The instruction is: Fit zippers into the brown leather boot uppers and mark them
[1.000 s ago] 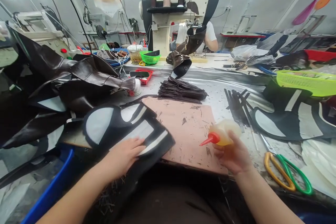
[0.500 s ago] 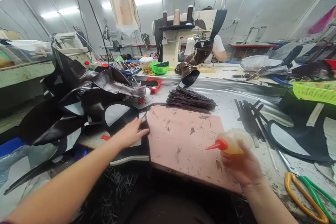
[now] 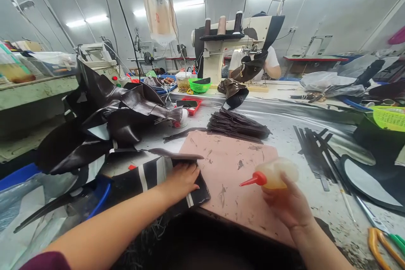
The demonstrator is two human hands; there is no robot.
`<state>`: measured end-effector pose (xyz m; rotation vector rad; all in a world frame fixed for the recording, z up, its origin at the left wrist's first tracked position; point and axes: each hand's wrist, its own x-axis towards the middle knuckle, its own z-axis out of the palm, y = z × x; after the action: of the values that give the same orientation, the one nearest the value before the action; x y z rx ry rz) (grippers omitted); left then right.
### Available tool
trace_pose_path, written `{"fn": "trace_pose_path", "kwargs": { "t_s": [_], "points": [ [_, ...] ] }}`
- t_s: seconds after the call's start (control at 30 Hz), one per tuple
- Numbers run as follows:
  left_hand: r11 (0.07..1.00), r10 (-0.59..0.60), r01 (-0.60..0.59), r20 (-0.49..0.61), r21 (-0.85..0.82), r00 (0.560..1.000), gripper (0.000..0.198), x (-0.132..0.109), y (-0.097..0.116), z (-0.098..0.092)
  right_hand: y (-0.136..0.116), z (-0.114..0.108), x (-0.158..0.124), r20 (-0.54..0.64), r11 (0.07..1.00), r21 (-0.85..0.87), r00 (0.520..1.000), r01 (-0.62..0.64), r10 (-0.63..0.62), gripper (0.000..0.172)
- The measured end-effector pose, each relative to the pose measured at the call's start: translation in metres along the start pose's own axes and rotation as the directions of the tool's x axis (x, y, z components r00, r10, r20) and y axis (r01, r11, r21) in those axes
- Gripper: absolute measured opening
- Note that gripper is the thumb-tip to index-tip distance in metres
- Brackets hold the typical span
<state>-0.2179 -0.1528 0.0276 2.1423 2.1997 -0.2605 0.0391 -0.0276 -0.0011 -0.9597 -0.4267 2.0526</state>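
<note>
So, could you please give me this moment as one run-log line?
left hand: on black piece | right hand: holding bottle | nozzle: red, pointing left | board: pink, partly under piece

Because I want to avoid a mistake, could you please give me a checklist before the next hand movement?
1. Bottle held in the right hand: ok.
2. Red nozzle clear of the dark panel: ok, a gap shows.
3. Left hand on the panel: ok.
4. Panel wholly on the pink board: not ok, it extends past the left edge.
5. Scissors apart from both hands: ok.
6. Nozzle tip unblocked: cannot tell.
</note>
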Motion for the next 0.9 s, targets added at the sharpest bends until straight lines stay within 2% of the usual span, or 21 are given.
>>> {"fn": "trace_pose_path", "kwargs": {
  "t_s": [0.1,0.17,0.27,0.33,0.47,0.6,0.73,0.9],
  "points": [
    [0.998,-0.017,0.020,-0.053,0.067,0.998,0.072,0.015,-0.006,0.005,0.003,0.017,0.009,0.043,0.995,-0.085,0.998,0.051,-0.047,0.060],
    [0.996,-0.025,0.029,-0.048,0.089,0.999,0.082,0.019,-0.013,0.010,0.005,0.032,0.019,0.121,0.977,-0.160,0.985,0.139,-0.120,0.056],
    [0.994,-0.012,0.016,-0.037,0.104,0.999,0.092,0.020,-0.021,0.018,0.012,0.060,0.041,0.251,0.876,-0.318,0.923,0.364,-0.292,0.050],
    [0.993,0.007,-0.001,-0.052,0.115,0.999,0.096,0.021,-0.024,0.022,0.020,0.080,0.060,0.308,0.789,-0.405,0.881,0.462,-0.358,0.049],
    [0.992,0.012,-0.003,-0.068,0.129,0.998,0.100,0.021,-0.025,0.028,0.042,0.118,0.095,0.370,0.709,-0.487,0.855,0.511,-0.362,0.053],
    [0.993,0.019,-0.011,-0.070,0.115,0.997,0.102,0.020,-0.026,0.031,0.059,0.143,0.116,0.415,0.650,-0.525,0.832,0.549,-0.368,0.061],
    [0.995,0.024,-0.015,-0.084,0.097,0.996,0.104,0.020,-0.026,0.034,0.067,0.153,0.125,0.448,0.618,-0.545,0.820,0.567,-0.357,0.061],
    [0.996,0.026,-0.018,-0.083,0.091,0.996,0.103,0.019,-0.024,0.033,0.065,0.153,0.127,0.473,0.598,-0.564,0.816,0.570,-0.332,0.059]
  ]
}}
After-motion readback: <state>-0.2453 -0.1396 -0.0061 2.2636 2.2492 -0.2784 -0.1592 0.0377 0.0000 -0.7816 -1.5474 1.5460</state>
